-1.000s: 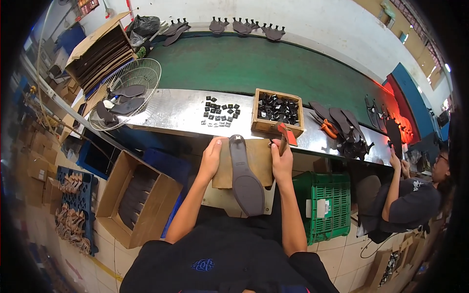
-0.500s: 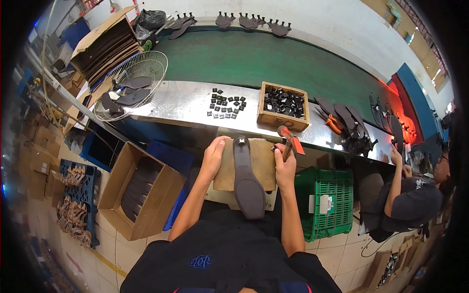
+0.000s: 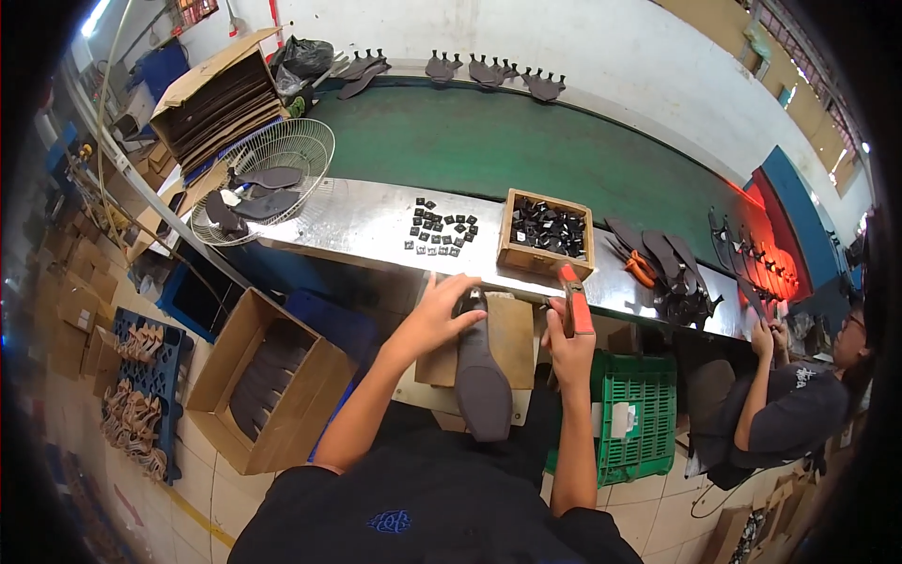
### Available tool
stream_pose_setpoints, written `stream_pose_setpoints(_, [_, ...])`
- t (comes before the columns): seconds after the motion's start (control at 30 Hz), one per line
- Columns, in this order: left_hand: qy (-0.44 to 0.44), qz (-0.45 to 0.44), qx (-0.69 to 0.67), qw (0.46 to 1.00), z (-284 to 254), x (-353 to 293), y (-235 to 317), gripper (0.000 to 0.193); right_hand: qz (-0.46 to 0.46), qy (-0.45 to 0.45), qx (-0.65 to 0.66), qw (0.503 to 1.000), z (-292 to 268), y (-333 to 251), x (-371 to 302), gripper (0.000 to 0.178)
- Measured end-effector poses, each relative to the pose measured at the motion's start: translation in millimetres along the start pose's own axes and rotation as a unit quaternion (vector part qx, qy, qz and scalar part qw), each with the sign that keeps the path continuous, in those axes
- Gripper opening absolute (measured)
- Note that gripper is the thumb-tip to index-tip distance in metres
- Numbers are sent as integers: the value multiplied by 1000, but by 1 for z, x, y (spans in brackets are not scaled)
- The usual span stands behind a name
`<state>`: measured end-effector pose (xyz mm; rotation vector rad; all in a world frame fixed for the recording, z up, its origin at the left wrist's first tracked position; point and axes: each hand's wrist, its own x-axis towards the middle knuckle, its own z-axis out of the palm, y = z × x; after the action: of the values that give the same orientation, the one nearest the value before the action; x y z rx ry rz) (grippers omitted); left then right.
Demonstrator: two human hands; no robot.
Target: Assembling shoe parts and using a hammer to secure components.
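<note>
A dark grey shoe sole (image 3: 484, 381) with a heel at its far end lies on a tan block (image 3: 514, 338) in front of me. My left hand (image 3: 440, 318) is at the heel end, thumb and index finger closed about the heel; its other fingers are partly hidden. Just right of the block, my right hand (image 3: 570, 352) grips a hammer (image 3: 577, 303) that shows a red part on top. Most of its handle is hidden by the fingers. Beyond, several small black pieces (image 3: 440, 226) lie in rows on the metal ledge.
A wooden box (image 3: 526, 256) of small black parts stands on the ledge, with orange-handled pliers (image 3: 641, 270) and dark soles to its right. A wire basket (image 3: 324, 155) holds soles at left. Below are a cardboard box (image 3: 315, 395) and green crate (image 3: 648, 414). A co-worker (image 3: 799, 395) sits at right.
My left hand has moved from the block's left side onto the heel. The right hand has shifted slightly right, turning the hammer so more red shows. The view has tilted a little.
</note>
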<state>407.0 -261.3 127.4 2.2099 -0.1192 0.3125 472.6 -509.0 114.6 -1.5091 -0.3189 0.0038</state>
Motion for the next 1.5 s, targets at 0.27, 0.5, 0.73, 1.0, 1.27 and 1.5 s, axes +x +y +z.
stream_pose_setpoints(0.27, [65, 27, -106, 992, 37, -7, 16, 24, -35, -172, -87, 981, 15, -17, 12, 33])
stream_pose_setpoints(0.5, [62, -6, -133, 989, 28, -18, 6, 29, -57, -247, -170, 952, 33, -38, 17, 21])
stream_pose_setpoints(0.73, [59, -30, -181, 981, 30, -21, 3, 31, -134, -266, -204, 932, 40, -48, 18, 21])
stream_pose_setpoints(1.0, [56, -15, -141, 988, 33, -19, -3, 30, -106, -266, -198, 937, 39, -40, 18, 21])
stream_pose_setpoints(1.27, [30, -6, -128, 991, 19, -18, 4, 34, -132, -261, -262, 920, 42, -49, 9, 21])
stream_pose_setpoints(1.5, [6, -24, -239, 971, 18, -12, 0, 27, 3, -143, -141, 980, 44, -63, -15, 27])
